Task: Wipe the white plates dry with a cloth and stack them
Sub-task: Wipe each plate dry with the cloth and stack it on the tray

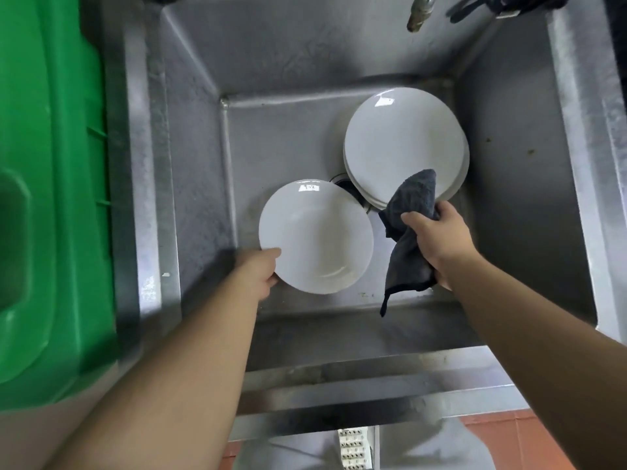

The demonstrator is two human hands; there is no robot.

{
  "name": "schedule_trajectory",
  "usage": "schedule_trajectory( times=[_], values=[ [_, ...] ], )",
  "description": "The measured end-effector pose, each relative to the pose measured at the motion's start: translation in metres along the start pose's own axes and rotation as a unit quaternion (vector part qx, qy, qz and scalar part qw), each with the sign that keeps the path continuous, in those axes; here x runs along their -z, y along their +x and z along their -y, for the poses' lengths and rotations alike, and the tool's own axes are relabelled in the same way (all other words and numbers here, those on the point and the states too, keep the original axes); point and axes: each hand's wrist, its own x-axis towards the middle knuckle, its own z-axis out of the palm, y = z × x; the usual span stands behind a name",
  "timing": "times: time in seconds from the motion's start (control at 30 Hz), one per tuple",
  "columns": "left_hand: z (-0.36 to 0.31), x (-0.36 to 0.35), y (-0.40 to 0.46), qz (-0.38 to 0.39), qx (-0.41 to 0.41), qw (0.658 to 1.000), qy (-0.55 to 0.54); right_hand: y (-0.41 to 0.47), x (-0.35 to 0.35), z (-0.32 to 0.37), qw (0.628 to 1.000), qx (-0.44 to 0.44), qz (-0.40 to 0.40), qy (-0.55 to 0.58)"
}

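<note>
My left hand grips a white plate by its lower left rim, thumb on top, over the floor of a steel sink. Just right of that plate, my right hand holds a dark grey cloth bunched in its fingers, one end hanging down. The cloth's upper end overlaps the near edge of a stack of white plates lying in the sink's far right part. The stack partly covers the drain.
A large green plastic bin stands against the sink's left side. A tap spout hangs over the sink's far edge. The sink's front rim runs below my forearms, with red floor tiles beneath.
</note>
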Motion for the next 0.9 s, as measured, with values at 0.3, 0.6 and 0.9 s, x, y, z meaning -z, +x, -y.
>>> schedule_trajectory(
  times=[0.3, 0.6, 0.9],
  values=[
    [-0.018, 0.016, -0.059, 0.059, -0.053, 0.997, 0.005, -0.037, 0.025, 0.025, 0.997, -0.009, 0.031, 0.069],
    [-0.048, 0.05, -0.167, 0.055, -0.116, 0.988, -0.085, -0.103, 0.056, 0.074, 0.983, -0.009, 0.054, 0.175],
    [-0.095, 0.078, -0.29, 0.034, -0.251, 0.961, -0.109, -0.198, 0.081, 0.183, 0.973, 0.162, 0.078, 0.145]
  ],
)
